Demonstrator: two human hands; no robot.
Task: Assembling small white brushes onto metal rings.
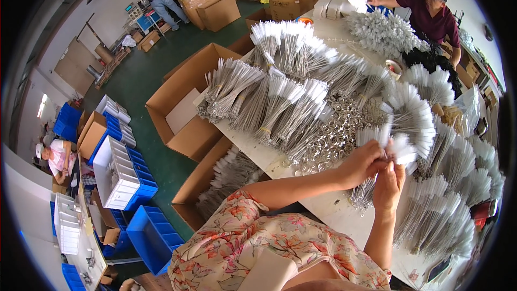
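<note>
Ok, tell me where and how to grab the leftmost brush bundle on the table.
Probably by the straight wire stems, short of the splayed white bristles, from the left: that side faces the table edge; other bundles crowd its right.

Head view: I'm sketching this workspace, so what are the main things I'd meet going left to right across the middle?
Person in pink → white divided tray → open cardboard box → metal rings → left hand → right hand → white-tipped brush bundles.
</note>
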